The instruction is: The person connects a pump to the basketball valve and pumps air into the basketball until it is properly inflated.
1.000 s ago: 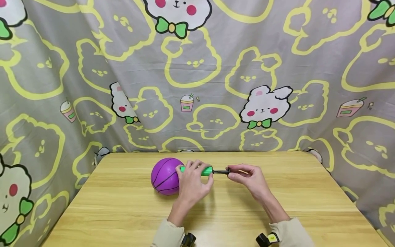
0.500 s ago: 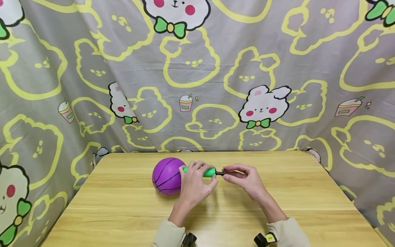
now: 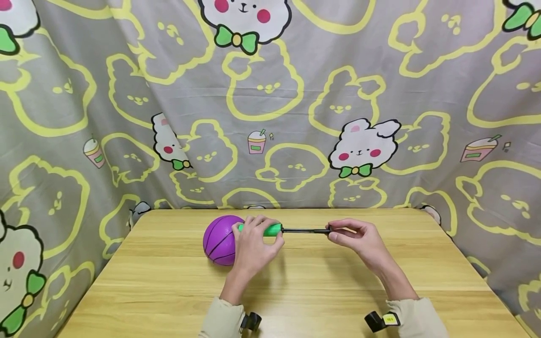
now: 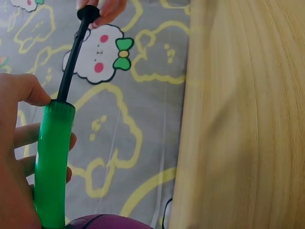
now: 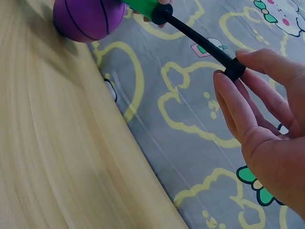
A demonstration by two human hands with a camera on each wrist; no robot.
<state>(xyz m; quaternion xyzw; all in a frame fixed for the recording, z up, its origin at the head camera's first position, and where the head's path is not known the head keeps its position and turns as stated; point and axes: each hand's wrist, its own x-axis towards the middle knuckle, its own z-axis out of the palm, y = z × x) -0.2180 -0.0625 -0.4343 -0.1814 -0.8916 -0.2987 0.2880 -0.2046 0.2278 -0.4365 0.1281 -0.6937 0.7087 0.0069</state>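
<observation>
A green hand pump (image 3: 272,229) is held level above the table, its black rod drawn far out to the right. My left hand (image 3: 257,246) grips the green barrel (image 4: 53,162), fingers wrapped round it and the thumb by its rod end. At the rod's far end, my right hand (image 3: 365,241) pinches the black knob (image 5: 234,69) between thumb and fingertips. Against the pump's left end sits a purple ball (image 3: 220,241) with black basketball lines. The left hand hides where pump and ball meet.
The light wood table (image 3: 321,291) lies under both hands. Behind its far edge hangs a grey curtain (image 3: 291,108) with yellow bear outlines and white rabbits. Each sleeve (image 3: 422,317) carries a small black wrist device.
The rod first slid into the barrel as my right hand moved left, then came out further than before as the hand pulled right. Ball and left hand shifted slightly left.
</observation>
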